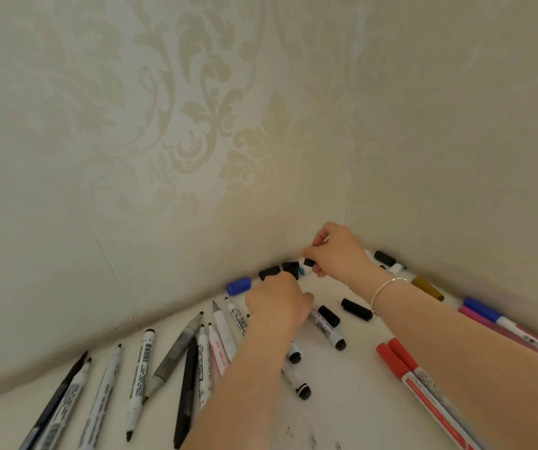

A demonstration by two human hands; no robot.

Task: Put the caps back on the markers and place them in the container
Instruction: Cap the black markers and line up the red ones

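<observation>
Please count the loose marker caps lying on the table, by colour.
Black plastic caps: 5
Blue plastic cap: 1
Brown plastic cap: 1
Total: 7, excluding the held black cap in the right hand.

Bare tabletop (352, 378) between uncapped markers (193, 345) and red pens (404, 368) — loose caps (357, 309) crowding the corner.

Left hand (277, 303) covers several markers' (293, 355) upper barrels — its fingertips hidden too.
</observation>
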